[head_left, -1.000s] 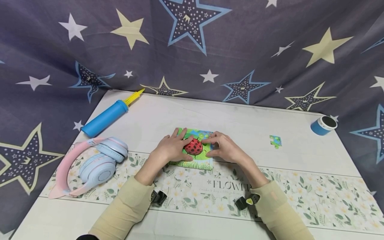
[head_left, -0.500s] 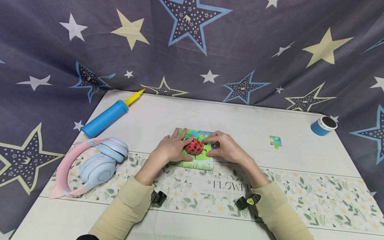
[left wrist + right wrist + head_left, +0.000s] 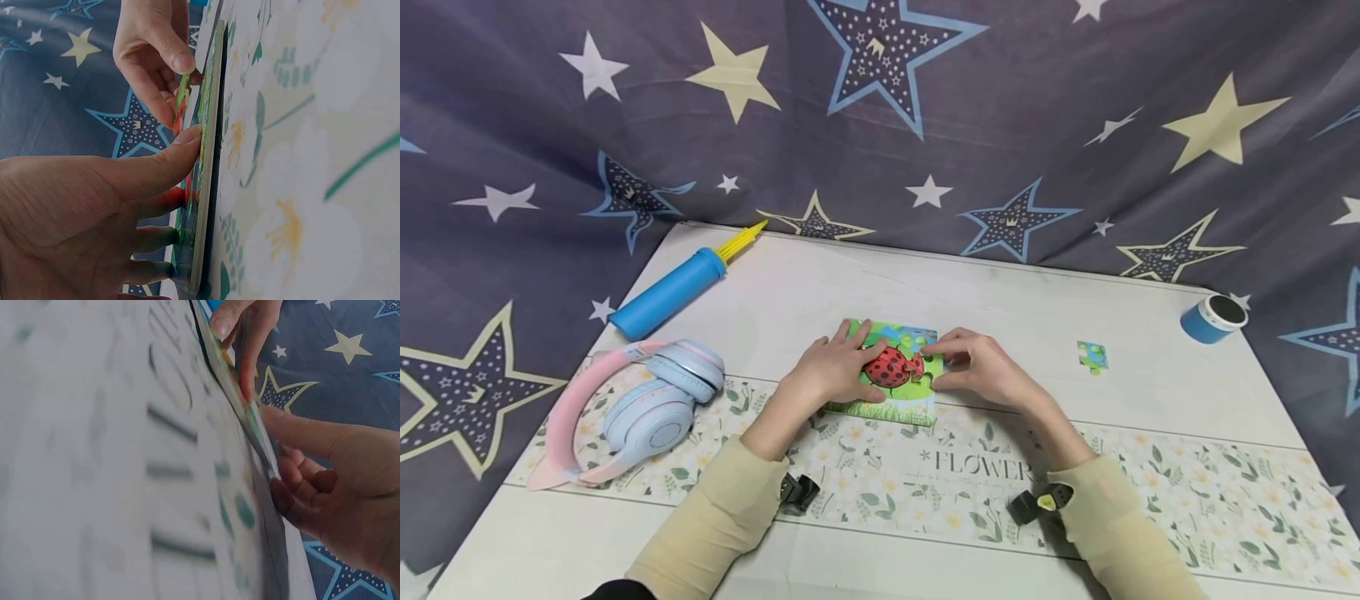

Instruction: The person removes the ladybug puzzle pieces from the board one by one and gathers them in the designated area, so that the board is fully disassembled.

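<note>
A ladybug jigsaw puzzle (image 3: 886, 410), green with a red spotted beetle, lies flat on the table. My left hand (image 3: 829, 372) rests on its left part with fingers spread and straight. At the right side, my right hand (image 3: 988, 371) pinches a red and green puzzle piece (image 3: 181, 103) between thumb and fingers. In the left wrist view that piece is tilted on edge, a little above the puzzle. A dark notch shows at the puzzle's right side beside the beetle. Another puzzle piece (image 3: 1092, 357), blue and green, lies alone farther right.
Pink and blue headphones (image 3: 651, 417) lie at the left. Behind them is a blue and yellow hand pump (image 3: 670, 292). A blue and white round container (image 3: 1213, 318) stands at the far right corner. A star-patterned curtain (image 3: 850, 150) hangs behind the table.
My right hand has drawn slightly to the right, bringing the red and green piece up from the puzzle. My left hand stays on the puzzle. The head view has shifted a little.
</note>
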`<state>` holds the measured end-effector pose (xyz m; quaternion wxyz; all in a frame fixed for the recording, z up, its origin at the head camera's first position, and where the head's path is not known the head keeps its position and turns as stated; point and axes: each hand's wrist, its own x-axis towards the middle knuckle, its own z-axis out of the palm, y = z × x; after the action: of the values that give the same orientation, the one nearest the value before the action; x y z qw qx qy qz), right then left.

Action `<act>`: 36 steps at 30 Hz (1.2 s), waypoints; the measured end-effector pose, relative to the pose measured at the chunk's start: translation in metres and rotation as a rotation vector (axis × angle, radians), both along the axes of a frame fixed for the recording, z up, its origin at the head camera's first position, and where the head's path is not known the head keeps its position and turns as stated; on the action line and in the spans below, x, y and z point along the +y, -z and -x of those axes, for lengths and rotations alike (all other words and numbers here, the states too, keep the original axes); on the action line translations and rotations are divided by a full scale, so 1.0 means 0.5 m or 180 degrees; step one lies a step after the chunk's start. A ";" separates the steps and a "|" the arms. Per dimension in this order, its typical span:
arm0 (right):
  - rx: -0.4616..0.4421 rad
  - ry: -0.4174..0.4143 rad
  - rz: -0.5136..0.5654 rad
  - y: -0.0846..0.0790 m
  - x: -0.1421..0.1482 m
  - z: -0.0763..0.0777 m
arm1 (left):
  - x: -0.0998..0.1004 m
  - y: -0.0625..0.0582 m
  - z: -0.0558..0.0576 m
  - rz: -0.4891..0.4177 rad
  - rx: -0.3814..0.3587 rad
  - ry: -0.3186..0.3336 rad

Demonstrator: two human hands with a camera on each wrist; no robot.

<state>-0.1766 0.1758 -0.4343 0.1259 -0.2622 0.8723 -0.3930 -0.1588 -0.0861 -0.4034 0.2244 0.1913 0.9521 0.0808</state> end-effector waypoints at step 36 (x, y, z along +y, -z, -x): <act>0.0035 0.0380 0.0077 0.011 0.266 -0.050 | 0.003 -0.010 -0.004 -0.0025 -0.0036 -0.0019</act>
<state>-0.1519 0.3088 -0.4399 0.0943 -0.2133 0.8822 -0.4090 -0.1567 -0.0845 -0.3983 0.2287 0.1888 0.9511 0.0864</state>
